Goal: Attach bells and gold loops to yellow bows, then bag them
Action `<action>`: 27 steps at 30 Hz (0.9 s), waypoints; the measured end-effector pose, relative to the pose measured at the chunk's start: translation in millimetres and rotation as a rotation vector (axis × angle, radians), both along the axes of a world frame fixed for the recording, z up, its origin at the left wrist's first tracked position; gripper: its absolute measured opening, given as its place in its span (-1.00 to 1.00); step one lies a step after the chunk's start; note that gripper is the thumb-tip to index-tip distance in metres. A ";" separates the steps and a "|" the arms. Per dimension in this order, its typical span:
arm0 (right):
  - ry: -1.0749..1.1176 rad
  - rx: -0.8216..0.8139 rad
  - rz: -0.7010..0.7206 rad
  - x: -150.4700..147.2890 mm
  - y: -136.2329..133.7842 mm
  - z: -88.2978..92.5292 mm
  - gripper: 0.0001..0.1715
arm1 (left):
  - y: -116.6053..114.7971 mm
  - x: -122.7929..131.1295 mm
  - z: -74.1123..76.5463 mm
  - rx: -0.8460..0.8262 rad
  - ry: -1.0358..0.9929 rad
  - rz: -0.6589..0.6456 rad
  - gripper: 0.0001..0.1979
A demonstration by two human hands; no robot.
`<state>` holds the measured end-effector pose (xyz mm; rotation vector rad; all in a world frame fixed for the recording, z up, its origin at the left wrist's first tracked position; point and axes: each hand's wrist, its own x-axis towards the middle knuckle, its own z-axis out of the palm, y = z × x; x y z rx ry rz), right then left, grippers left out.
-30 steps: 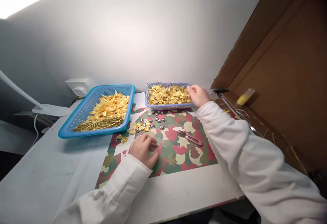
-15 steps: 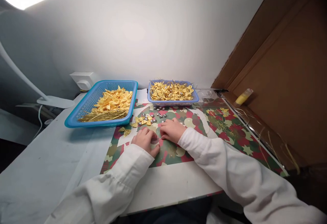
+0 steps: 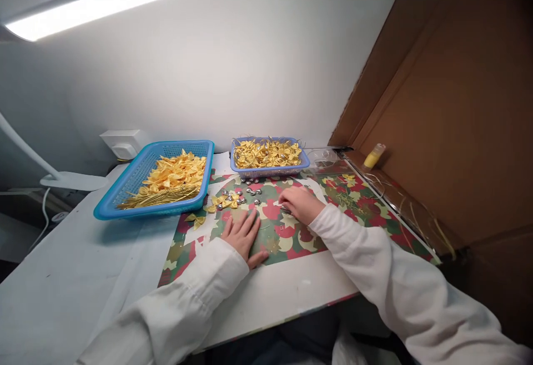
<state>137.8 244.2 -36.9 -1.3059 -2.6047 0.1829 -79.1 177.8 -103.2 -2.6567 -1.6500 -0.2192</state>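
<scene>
Surface (image 3: 287, 246) patterned right of blue basket (image 3: 141, 173); wall (image 3: 266, 87) behind. Our left hand (image 3: 242, 236) spread; right hand (image 3: 303, 204) curled, grip unclear.

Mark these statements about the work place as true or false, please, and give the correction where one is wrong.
1. The left hand lies spread out on the patterned sheet. True.
2. The big blue basket contains both yellow bows and gold wires. True.
3. The loose silver balls lie inside the big blue basket. False: they lie in front of the smaller basket, on the patterned sheet.
4. The container with yellow contents is to the right of the smaller basket in the picture. True.
5. The right hand is inside the smaller basket. False: it is at the patterned sheet, nearer to the camera than that basket.
</scene>
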 end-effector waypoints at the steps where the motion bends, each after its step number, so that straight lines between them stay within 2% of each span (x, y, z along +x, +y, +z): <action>1: 0.042 0.016 -0.023 11.8 -1.4 1.3 -0.78 | -0.6 1.6 -5.7 -0.005 0.019 -0.036 -0.23; 3: 0.175 0.046 -0.078 37.7 -7.3 2.7 -0.72 | -0.1 7.4 -14.0 -0.014 0.039 -0.115 -0.15; 4: 0.317 0.045 -0.123 51.3 -11.7 2.7 -0.73 | 0.5 12.1 -15.8 -0.010 0.043 -0.154 -0.12; 7: 0.755 0.014 -0.345 92.3 -28.9 0.0 -0.87 | 1.9 35.1 -13.3 0.043 0.047 -0.268 -0.11; 8: 0.840 0.022 -0.413 105.9 -35.4 -1.4 -0.90 | 1.7 44.9 -11.3 0.073 0.044 -0.294 -0.11; 12: 1.018 0.138 -0.604 161.0 -63.6 -5.9 -0.71 | 0.6 85.4 -10.3 0.168 0.017 -0.373 -0.13; 17: 1.112 0.350 -0.823 231.0 -100.0 -4.4 -0.62 | 8.6 133.0 -15.5 0.158 0.026 -0.529 -0.12; 20: 1.089 0.469 -0.933 266.2 -115.9 -4.7 -0.63 | 20.2 166.9 -3.3 0.087 0.066 -0.516 -0.18; 23: 1.015 0.529 -1.022 293.1 -123.6 -10.1 -0.67 | 38.4 200.2 20.5 -0.011 0.138 -0.424 -0.19; 27: 0.859 0.551 -1.103 315.8 -121.3 -17.0 -0.76 | 65.5 223.4 52.9 0.048 0.096 -0.336 -0.28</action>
